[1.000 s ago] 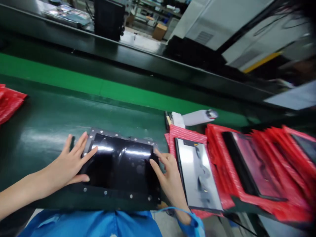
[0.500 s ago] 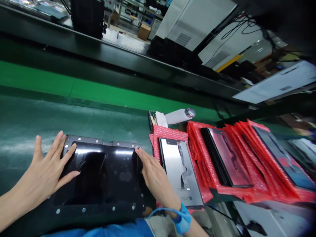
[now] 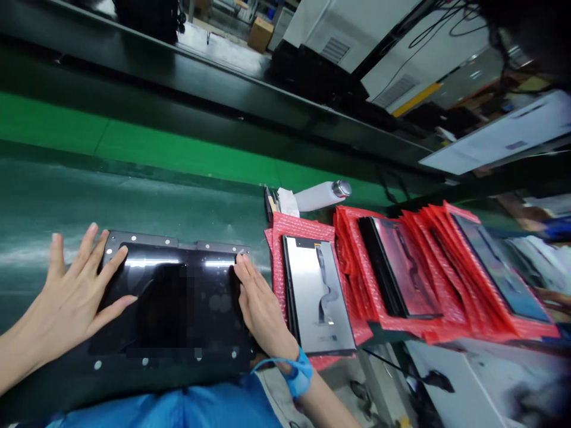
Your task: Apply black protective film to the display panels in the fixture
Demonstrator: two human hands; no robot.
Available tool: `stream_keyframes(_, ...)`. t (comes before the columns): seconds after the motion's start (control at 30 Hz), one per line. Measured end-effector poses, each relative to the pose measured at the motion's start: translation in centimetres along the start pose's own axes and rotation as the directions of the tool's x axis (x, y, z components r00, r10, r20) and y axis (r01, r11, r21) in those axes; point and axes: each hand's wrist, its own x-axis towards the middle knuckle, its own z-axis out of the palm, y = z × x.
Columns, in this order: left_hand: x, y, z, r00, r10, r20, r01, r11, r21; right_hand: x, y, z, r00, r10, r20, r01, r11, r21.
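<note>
From here I see black panel (image 3: pixel 165 303), long axis left-right: left hand (image 3: pixel 74 297) spread on 1 end, right hand (image 3: pixel 266 312) fingers together on the other; neither's nearer.

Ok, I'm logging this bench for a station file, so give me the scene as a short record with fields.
Panel: dark, glossy; pale dots along near and far edges
Left hand: spread at its left end
Right hand: on its far right corner
Screen: silver-backed, right of panel
Red wrap: under the screen, more further right
Bottle: white, beyond the screen
</note>
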Motion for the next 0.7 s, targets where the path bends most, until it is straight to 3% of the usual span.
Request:
stream_keyframes(0.1,-0.2,0.5,-0.4,1.000,-0.005,-0.004,0.005,0.998,0.055,-1.3,-0.7,-0.5,0.999,-0.033,-0.021,0.035,0.993,0.117)
stream_keyframes(0.17,-0.4,0.8,-0.5,1.000,-0.014,-0.024,0.016,0.997,0.070,-2.6,-1.2,-1.0,0.999,0.008,-0.031,0.000,0.971,0.238)
stream_keyframes(0.3,-1.5,0.3,-0.6,0.999,-0.029,0.039,0.028,1.000,0.011,-5.0,-1.7,-2.8,0.962,0.274,0.002,-0.250,0.875,0.415)
stream_keyframes(0.37,-2.4,-0.6,-0.7,0.992,0.007,0.123,0.000,0.998,-0.059,-5.7,-1.3,-3.4,0.916,0.393,0.083,-0.385,0.799,0.463)
stream_keyframes(0.43,-3.4,-1.8,-0.8,0.976,0.089,0.198,-0.066,0.990,-0.124,-6.0,-0.7,-3.6,0.878,0.436,0.200,-0.474,0.723,0.503)
stream_keyframes(0.57,-4.6,-4.3,-0.6,0.940,0.219,0.263,-0.174,0.967,-0.184,-5.4,0.0,-3.6,0.835,0.395,0.382,-0.541,0.711,0.448)
stream_keyframes(0.7,-5.0,-5.5,0.2,0.948,0.213,0.237,-0.162,0.963,-0.216,-3.2,-0.6,-4.2,0.741,0.399,0.540,-0.588,0.774,0.235)
